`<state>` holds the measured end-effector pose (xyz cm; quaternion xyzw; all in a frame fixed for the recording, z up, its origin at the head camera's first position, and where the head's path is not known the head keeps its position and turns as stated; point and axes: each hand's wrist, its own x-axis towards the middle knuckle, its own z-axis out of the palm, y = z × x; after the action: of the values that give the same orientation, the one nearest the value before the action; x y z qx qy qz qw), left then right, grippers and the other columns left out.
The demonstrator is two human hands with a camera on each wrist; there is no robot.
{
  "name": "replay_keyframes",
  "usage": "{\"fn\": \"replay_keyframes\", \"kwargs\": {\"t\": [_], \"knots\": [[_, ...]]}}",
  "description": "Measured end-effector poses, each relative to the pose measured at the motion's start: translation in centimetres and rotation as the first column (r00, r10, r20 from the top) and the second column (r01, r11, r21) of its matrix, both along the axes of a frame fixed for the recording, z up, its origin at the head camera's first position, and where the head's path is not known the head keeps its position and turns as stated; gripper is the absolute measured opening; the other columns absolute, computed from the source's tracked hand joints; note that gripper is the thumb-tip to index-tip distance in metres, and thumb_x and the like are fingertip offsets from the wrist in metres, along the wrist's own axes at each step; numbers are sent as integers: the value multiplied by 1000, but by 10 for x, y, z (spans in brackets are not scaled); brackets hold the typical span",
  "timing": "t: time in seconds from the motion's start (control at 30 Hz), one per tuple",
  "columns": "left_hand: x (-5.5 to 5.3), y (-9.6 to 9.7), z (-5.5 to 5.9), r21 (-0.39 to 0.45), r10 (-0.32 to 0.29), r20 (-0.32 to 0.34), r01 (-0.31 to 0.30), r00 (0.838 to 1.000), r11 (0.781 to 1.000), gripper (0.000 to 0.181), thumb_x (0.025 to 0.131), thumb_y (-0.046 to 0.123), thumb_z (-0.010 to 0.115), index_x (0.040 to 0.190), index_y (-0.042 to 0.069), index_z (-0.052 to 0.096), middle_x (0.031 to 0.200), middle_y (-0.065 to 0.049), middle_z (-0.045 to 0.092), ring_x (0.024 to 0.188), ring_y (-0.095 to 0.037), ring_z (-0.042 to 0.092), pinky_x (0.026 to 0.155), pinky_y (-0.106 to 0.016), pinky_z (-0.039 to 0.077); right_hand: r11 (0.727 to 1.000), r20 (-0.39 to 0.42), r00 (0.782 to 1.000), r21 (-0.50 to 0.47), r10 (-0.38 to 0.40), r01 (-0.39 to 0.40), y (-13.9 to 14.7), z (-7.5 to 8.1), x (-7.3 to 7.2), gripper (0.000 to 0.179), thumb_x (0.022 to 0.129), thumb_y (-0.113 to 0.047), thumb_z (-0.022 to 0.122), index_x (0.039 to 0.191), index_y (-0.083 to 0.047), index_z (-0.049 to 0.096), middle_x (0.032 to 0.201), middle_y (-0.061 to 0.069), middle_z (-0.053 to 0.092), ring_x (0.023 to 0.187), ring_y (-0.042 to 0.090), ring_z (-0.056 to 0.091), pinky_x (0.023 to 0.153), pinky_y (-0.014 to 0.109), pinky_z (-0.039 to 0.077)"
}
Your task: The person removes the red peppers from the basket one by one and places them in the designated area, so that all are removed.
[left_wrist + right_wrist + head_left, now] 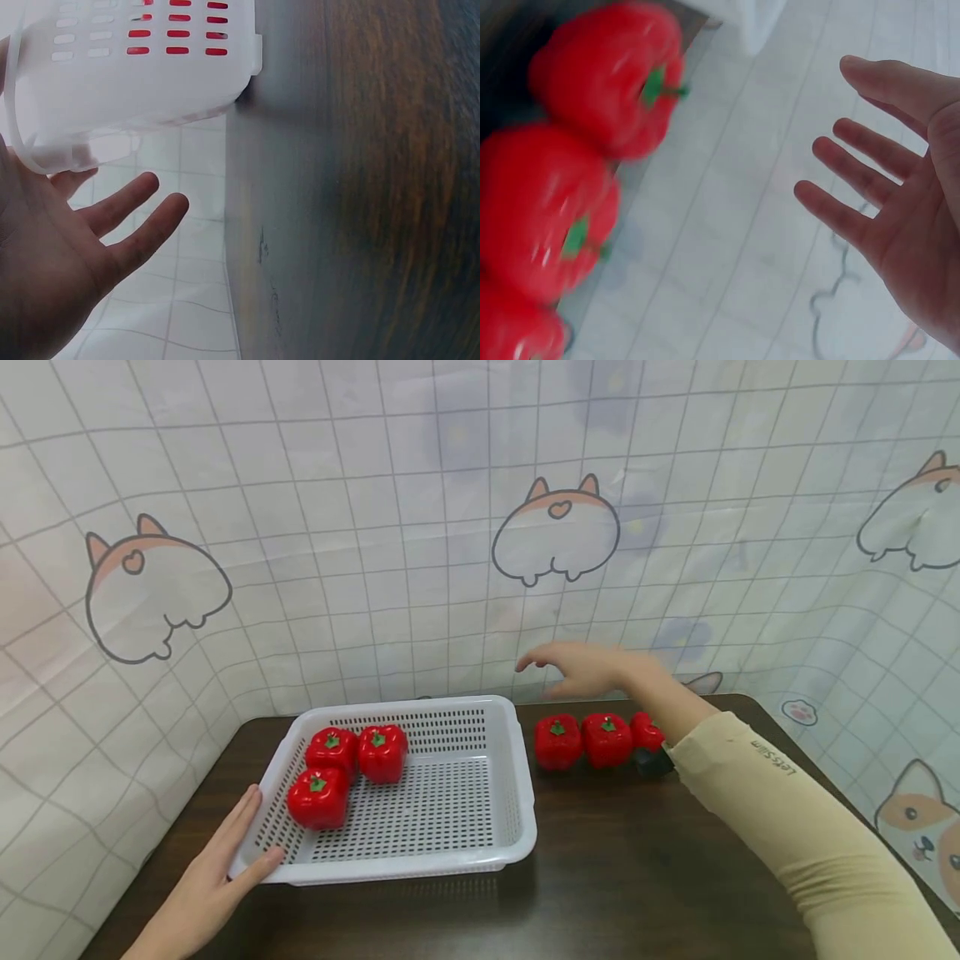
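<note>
white basket (390, 866): rectangular, slotted, upright
peppers inside (318, 797): three, glossy red, green-stemmed, clustered at the left
peppers outside (607, 740): three alike, rowed just to the right, rightmost partly hidden

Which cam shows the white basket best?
Head: it gets nearly the whole basket, with rim, slotted floor and three peppers inside. Left wrist shows only part of its outside, red visible through the slots. Right wrist catches just a blurred white piece at the top, likely the basket.
</note>
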<state>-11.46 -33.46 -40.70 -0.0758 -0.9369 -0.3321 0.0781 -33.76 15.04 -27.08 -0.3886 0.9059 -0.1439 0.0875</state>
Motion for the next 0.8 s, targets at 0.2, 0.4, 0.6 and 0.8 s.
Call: {"fn": "replay_keyframes", "kwargs": {"t": [0.2,0.4,0.6,0.8], "knots": [[-1,-1,-1,22,-10,-12,10,1000,1000,86,99,29,68,166,16,17,170,-17,12,144,-55,25,101,-81,26,999,-9,999,13,48,-48,-40,1,1,51,97,-18,69,146,-16,56,150,7,52,136,30,49,110,52,41],[0,-1,0,10,2,3,-2,1000,1000,86,99,30,68,166,16,16,170,-17,12,143,-55,26,98,-81,29,998,22,998,23,60,-60,-81,-1,-1,53,98,-19,70,148,-18,53,153,5,49,137,28,48,110,47,43],[1,-1,0,11,8,22,-9,1000,1000,87,100,32,68,166,17,14,170,-17,10,144,-55,24,99,-81,29,995,10,996,44,94,-94,-116,-7,-2,53,98,-19,70,148,-18,53,152,3,50,135,24,50,110,42,43],[0,-1,-1,4,8,18,-8,1000,1000,86,100,32,67,166,15,15,170,-17,11,143,-55,26,98,-81,31,989,12,991,46,137,-137,-143,-15,2,53,98,-18,70,148,-16,53,150,4,52,136,26,50,111,42,43]]}}
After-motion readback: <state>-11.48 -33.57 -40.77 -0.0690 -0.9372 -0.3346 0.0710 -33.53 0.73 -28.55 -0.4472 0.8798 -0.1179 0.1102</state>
